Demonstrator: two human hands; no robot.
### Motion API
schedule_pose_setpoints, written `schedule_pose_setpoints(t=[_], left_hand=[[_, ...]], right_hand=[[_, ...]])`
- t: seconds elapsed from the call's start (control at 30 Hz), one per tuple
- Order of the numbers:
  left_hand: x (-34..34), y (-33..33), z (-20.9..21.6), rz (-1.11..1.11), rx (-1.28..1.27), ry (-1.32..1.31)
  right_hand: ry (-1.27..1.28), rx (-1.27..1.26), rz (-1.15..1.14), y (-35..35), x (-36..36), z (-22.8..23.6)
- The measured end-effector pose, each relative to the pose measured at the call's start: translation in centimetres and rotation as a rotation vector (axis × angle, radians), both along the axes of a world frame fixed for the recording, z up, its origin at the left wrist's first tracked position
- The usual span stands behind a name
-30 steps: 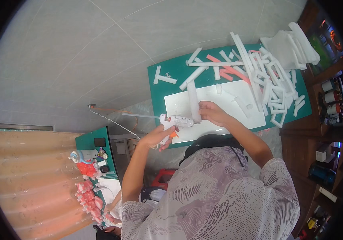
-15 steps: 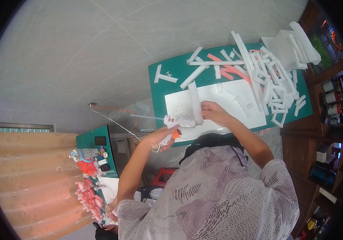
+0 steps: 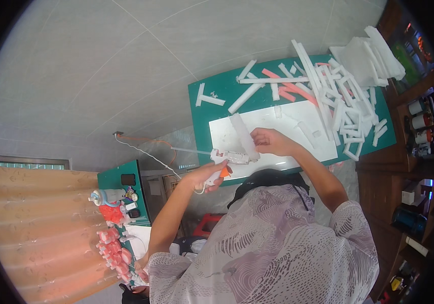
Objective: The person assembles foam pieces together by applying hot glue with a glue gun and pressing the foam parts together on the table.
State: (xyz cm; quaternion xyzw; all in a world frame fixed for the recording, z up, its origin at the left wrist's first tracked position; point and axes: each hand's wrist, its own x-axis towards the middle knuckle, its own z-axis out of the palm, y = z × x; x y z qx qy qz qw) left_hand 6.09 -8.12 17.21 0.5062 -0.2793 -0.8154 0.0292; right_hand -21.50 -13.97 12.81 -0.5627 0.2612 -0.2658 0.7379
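Observation:
My left hand is wrapped round the handle of a white hot glue gun with an orange trigger. A long glue stick sticks out of its rear, and its nozzle points right, at the near end of a white foam strip. Whether the nozzle touches the foam I cannot tell. The fingers of my right hand pinch that strip near its lower end, holding it tilted over a white board.
The board lies on a green table. White and pink foam strips and frames are heaped at the right, beside stacked foam sheets. A white power cord runs left to the wall. Another person's hand shows at a side table.
The foam strip has turned in my right hand: its far end has swung left and nearer, and a flatter face shows. The glue gun has shifted slightly right.

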Motion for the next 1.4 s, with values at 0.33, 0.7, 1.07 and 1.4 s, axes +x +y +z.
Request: schedule_pose_setpoints(t=[0.33, 0.7, 1.07, 1.4], left_hand=[[-0.6, 0.4, -1.5, 0.007, 0.011, 0.033], [-1.8, 0.5, -2.1, 0.112, 0.029, 0.030], [0.1, 0.3, -2.9, 0.477, -0.176, 0.157], [-2.1, 1.8, -2.2, 0.509, -0.519, 0.081]], right_hand=[[0.296, -0.273, 0.126, -0.3, -0.5, 2.8], [0.410, -0.555, 0.150, 0.2, -0.2, 3.6], [0.517, -0.608, -0.190, 2.2, -2.8, 3.3], [0.293, 0.033, -0.390, 3.7, -1.9, -0.4]])
